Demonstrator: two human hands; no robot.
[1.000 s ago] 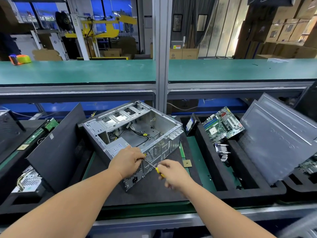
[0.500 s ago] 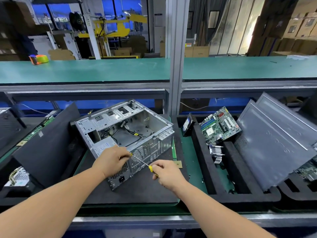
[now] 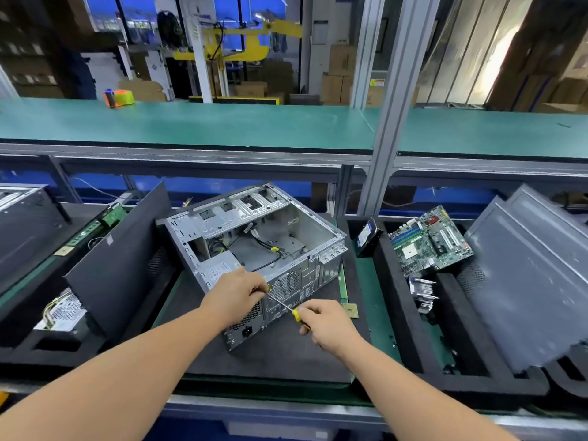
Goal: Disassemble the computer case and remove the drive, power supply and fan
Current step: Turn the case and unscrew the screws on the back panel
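Observation:
An open grey computer case (image 3: 261, 218) lies on its side on a black foam mat (image 3: 286, 354), rear panel toward me. Inside its near left corner sits the power supply (image 3: 219, 268), and the rear fan grille (image 3: 288, 283) shows on the panel. My right hand (image 3: 327, 326) grips a yellow-handled screwdriver (image 3: 288, 308) whose tip meets the rear panel. My left hand (image 3: 235, 297) rests on the case's near edge and pinches the screwdriver shaft near the tip.
A black side panel (image 3: 117, 265) leans left of the case. A drive (image 3: 366, 238) stands on edge to the right, beside a motherboard (image 3: 429, 240) and grey panels (image 3: 521, 281) in foam trays. A small chip (image 3: 350, 310) lies on the mat.
The camera view has shifted, so the case sits further right in frame. Both hands stay at the rear panel with the screwdriver in much the same grip.

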